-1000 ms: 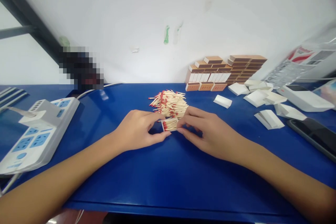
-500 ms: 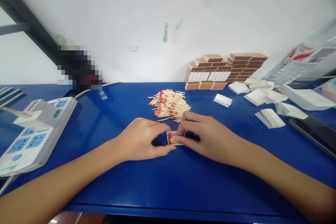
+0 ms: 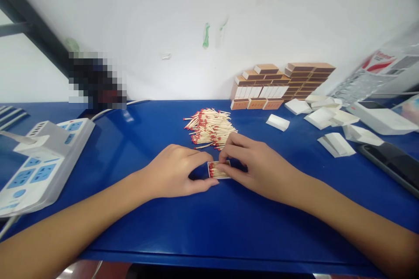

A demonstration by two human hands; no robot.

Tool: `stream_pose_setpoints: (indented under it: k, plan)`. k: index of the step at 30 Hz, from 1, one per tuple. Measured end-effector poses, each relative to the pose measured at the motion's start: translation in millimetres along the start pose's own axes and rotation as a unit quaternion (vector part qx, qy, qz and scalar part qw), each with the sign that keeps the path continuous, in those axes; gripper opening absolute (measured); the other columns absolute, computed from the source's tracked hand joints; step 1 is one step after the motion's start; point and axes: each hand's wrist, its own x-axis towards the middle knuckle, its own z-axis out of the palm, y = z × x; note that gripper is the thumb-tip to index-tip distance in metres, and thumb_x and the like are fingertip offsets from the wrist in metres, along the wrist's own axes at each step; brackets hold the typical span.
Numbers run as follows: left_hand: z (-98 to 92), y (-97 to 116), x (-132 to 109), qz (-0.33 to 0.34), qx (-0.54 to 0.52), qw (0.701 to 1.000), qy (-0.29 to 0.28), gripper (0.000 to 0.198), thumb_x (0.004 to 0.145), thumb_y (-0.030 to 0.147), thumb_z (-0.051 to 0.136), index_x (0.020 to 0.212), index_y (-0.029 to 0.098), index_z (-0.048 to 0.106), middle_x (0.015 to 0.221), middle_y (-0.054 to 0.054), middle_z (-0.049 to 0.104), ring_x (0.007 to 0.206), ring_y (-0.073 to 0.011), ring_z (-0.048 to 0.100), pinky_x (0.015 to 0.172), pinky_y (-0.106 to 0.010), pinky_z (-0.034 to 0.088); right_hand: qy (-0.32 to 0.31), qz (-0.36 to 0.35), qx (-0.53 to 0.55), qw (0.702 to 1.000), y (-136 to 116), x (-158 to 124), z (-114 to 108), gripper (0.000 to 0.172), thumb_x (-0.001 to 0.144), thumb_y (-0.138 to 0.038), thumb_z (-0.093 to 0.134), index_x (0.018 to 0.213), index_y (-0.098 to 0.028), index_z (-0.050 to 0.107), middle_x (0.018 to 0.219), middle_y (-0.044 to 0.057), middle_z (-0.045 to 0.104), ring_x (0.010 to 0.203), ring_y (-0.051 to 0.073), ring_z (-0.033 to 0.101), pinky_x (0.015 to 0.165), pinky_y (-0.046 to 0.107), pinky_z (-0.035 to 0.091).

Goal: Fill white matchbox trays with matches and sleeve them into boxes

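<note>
A small white matchbox tray (image 3: pixel 228 177) lies on the blue table, filled with red-tipped matches (image 3: pixel 213 170). My left hand (image 3: pixel 176 172) grips the tray's left end, thumb on the near side and index finger on the far side. Over the tray, my right hand (image 3: pixel 253 161) has its thumb and fingertips closed together on the matches inside; its fingers partly cover the tray's right end. Just beyond both hands is a heaped pile of loose matches (image 3: pixel 211 126), heads pointing mostly left.
Stacked matchboxes (image 3: pixel 271 80) stand against the wall. White empty trays (image 3: pixel 337 144) are scattered at the right, near a phone (image 3: pixel 389 165), a white box (image 3: pixel 379 117) and a plastic bottle (image 3: pixel 369 69). A power strip (image 3: pixel 49 165) with a plugged-in adapter occupies the left.
My right hand's fingertips have shifted slightly left and up over the matches in the tray. My left hand keeps its hold. The whole view has shifted a little.
</note>
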Motion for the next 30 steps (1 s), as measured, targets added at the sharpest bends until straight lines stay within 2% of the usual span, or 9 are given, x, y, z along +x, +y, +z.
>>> stream_pose_setpoints:
  k: [14, 18, 21, 23, 25, 28, 30]
  plan:
    - [-1.2, 2, 0, -0.011, -0.011, 1.0, -0.013, 0.028, 0.093, 0.044, 0.071, 0.104, 0.019, 0.074, 0.066, 0.004, 0.066, 0.055, -0.0114, 0.06, 0.057, -0.024, 0.042, -0.012, 0.005, 0.005, 1.0, -3, 0, 1, 0.005, 0.099, -0.02, 0.065, 0.095, -0.02, 0.069, 0.1, 0.003, 0.059, 0.073, 0.012, 0.057, 0.067, 0.028, 0.044]
    - [-1.9, 0, 0, -0.01, -0.009, 1.0, -0.003, 0.028, 0.092, 0.044, 0.072, 0.105, 0.019, 0.074, 0.069, 0.003, 0.067, 0.055, -0.0109, 0.06, 0.057, -0.024, 0.042, 0.036, -0.008, -0.018, 0.999, 1, 2, -12, 0.007, 0.099, -0.021, 0.063, 0.095, -0.02, 0.068, 0.097, 0.003, 0.061, 0.075, 0.014, 0.058, 0.066, 0.028, 0.042]
    - [-2.1, -1, 0, -0.007, -0.004, 1.0, 0.028, 0.029, 0.092, 0.044, 0.072, 0.107, 0.019, 0.074, 0.065, 0.005, 0.065, 0.052, -0.0097, 0.057, 0.055, -0.023, 0.041, 0.066, 0.022, -0.064, 0.995, 13, 3, -25, 0.01, 0.099, -0.023, 0.064, 0.09, -0.02, 0.066, 0.084, 0.001, 0.06, 0.073, 0.015, 0.057, 0.063, 0.028, 0.039]
    - [-1.9, -2, 0, -0.007, 0.002, 0.999, 0.039, 0.029, 0.091, 0.044, 0.073, 0.106, 0.019, 0.074, 0.061, 0.006, 0.061, 0.05, -0.0094, 0.055, 0.054, -0.023, 0.04, 0.044, 0.058, -0.086, 0.994, 23, 3, -30, 0.013, 0.098, -0.026, 0.066, 0.086, -0.02, 0.065, 0.08, 0.001, 0.059, 0.071, 0.015, 0.056, 0.062, 0.029, 0.038]
    - [-1.5, -2, -1, -0.009, 0.004, 0.999, 0.032, 0.029, 0.091, 0.044, 0.073, 0.106, 0.019, 0.075, 0.06, 0.007, 0.059, 0.05, -0.0095, 0.055, 0.054, -0.023, 0.04, 0.012, 0.078, -0.097, 0.992, 32, 2, -30, 0.012, 0.098, -0.027, 0.063, 0.089, -0.021, 0.066, 0.086, 0.002, 0.06, 0.073, 0.016, 0.057, 0.064, 0.03, 0.039]
    - [-1.5, -2, -1, -0.011, 0.005, 1.0, 0.023, 0.03, 0.091, 0.045, 0.073, 0.107, 0.019, 0.075, 0.061, 0.007, 0.058, 0.051, -0.0097, 0.055, 0.054, -0.024, 0.04, -0.019, 0.07, -0.097, 0.993, 38, 0, -27, 0.014, 0.102, -0.022, 0.052, 0.101, -0.021, 0.066, 0.101, 0.005, 0.061, 0.079, 0.017, 0.059, 0.07, 0.032, 0.042]
    - [-1.9, -4, -1, -0.015, 0.01, 0.999, 0.028, 0.031, 0.091, 0.045, 0.073, 0.107, 0.019, 0.075, 0.061, 0.007, 0.059, 0.052, -0.0096, 0.055, 0.055, -0.023, 0.04, -0.022, 0.074, -0.09, 0.993, 36, 0, -27, 0.017, 0.103, -0.023, 0.048, 0.105, -0.022, 0.065, 0.104, 0.006, 0.061, 0.08, 0.018, 0.059, 0.071, 0.033, 0.043]
